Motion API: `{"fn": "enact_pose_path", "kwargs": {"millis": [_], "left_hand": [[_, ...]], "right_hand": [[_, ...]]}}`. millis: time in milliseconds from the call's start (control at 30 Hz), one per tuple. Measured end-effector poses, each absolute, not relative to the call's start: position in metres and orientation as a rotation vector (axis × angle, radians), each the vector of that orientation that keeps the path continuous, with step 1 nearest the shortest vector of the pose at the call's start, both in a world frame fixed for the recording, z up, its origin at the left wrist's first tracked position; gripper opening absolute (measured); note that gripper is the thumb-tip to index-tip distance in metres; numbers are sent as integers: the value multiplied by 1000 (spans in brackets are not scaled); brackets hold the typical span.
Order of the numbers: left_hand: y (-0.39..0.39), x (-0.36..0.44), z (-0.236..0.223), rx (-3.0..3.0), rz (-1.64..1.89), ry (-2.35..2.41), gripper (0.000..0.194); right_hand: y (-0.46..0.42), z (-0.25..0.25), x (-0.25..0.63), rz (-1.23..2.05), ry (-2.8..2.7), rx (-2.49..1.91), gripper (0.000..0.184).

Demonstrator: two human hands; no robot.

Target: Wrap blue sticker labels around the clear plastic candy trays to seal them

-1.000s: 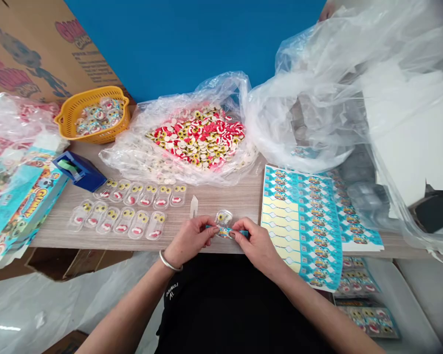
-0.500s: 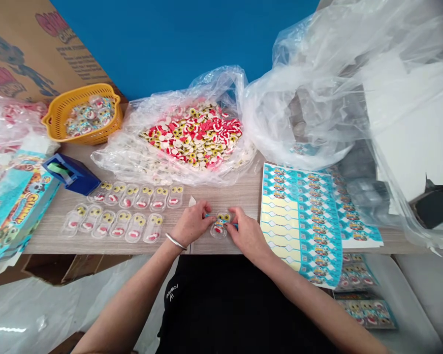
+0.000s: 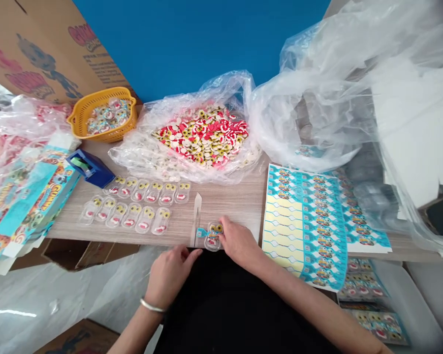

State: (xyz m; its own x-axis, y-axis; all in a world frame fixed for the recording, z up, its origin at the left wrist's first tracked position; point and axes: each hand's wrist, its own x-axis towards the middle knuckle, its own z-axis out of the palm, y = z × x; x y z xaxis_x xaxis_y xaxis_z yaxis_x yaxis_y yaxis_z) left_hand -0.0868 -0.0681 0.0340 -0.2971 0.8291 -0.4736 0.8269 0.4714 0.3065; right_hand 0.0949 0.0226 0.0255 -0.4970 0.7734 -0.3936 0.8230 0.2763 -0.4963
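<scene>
Gummy-face blister pack (image 3: 212, 241) lies at the table (image 3: 238, 204) front edge, long axis running away from you. Your right hand (image 3: 239, 243) pinches its right side; label tail (image 3: 202, 232) points left, toward your left hand (image 3: 169, 273), apart, grip unclear.

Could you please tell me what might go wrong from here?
The clear pack sits at the front edge of the table, with the right hand at its side, so it could slip off.
The label sticks out to the pack's left; that loose end might catch or crease.
The label sheet overhangs the edge near the right forearm, which could knock it.
</scene>
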Motion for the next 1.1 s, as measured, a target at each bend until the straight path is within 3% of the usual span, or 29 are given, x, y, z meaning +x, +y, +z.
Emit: {"fn": "enact_pose_path", "kwargs": {"millis": [200,300,433,633,733,867,1100], "left_hand": [[-100,-76,3,310,941,1597,46],[-94,-65,0,111,1085,1479,42],[-88,-61,14,107,1247,1459,37],[-55,-57,39,171,1324,1356,33],[-38,-49,53,219,1318,1286,33],[-25,-34,66,236,1235,1100,30],[-18,-22,74,335,951,926,29]], "right_hand": [[9,20,74,-1177,2611,1254,28],[8,21,70,-1322,2613,1235,29],[11,25,81,-1809,2421,1462,43],[25,35,108,-2378,2030,1740,35],[34,43,119,-2644,1872,1686,30],[38,51,131,-3010,1461,1435,38],[39,49,144,-3150,1369,1045,46]]}}
